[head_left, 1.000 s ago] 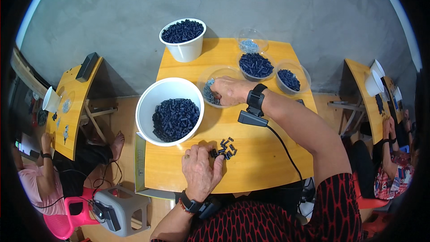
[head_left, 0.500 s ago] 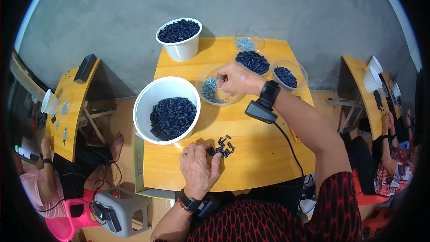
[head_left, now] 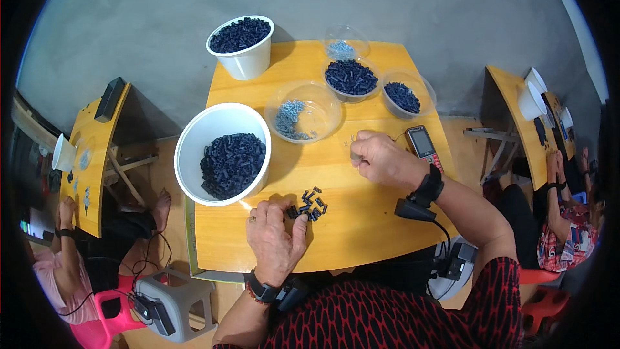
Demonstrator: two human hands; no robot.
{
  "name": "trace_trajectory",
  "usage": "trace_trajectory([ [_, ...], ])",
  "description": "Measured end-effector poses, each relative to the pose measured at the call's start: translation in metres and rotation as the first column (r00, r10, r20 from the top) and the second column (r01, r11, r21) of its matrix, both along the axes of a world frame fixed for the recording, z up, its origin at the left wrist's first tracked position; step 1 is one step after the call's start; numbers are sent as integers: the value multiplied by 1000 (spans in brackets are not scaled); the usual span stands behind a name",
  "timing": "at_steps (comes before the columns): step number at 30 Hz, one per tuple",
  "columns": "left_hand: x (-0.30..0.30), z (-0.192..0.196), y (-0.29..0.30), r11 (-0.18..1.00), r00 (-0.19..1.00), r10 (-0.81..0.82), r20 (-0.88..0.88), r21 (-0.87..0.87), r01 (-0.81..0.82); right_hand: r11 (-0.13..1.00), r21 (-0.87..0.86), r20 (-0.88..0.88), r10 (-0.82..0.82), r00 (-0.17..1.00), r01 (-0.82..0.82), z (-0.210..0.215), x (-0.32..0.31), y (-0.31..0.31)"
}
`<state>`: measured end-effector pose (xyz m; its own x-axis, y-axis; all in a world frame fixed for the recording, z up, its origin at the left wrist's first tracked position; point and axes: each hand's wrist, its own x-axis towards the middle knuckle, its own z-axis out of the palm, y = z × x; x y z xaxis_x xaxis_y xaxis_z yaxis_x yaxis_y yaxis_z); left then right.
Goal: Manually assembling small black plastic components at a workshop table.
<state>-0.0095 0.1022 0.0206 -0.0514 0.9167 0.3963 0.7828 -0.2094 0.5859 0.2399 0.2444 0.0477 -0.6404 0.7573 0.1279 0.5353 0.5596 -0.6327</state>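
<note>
My left hand (head_left: 274,239) rests near the front of the table, fingers curled and thumb bent inward. A small black plastic piece (head_left: 293,212) sits between its thumb and forefinger, beside a loose group of similar black pieces (head_left: 317,203). Over the middle right of the table, my right hand (head_left: 387,160) is closed, fingers pressed together; whatever they hold is hidden. A few tiny silvery bits (head_left: 349,141) lie by its fingertips. Beyond is a clear round tub (head_left: 326,106) with small silver metal parts (head_left: 292,118), probably screws.
A large white bucket (head_left: 187,136) of black pieces stands left; another white bucket (head_left: 248,63) is behind it. Clear tubs of black pieces (head_left: 351,77) (head_left: 402,97) and one of silver parts (head_left: 340,50) stand far right. A mobile phone (head_left: 422,143) lies beside my right wrist. People sit at side tables.
My right hand has left the clear tub of silver parts and come nearer and to the right, closed. The phone is now uncovered. My left hand stays by the black pieces.
</note>
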Motion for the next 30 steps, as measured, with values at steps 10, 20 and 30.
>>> trace_trajectory([
  [10,1,1,0,999,1000,1,3,-34,-1,1000,12,-28,-10,1000,10,4,6,-18],
  [20,3,4,0,999,1000,-1,4,-36,1,996,28,12,-81,997,81,-3,18,-27],
  [30,2,4,0,999,1000,8,4,-38,-8,991,-38,-144,-133,981,129,-5,9,-25],
])
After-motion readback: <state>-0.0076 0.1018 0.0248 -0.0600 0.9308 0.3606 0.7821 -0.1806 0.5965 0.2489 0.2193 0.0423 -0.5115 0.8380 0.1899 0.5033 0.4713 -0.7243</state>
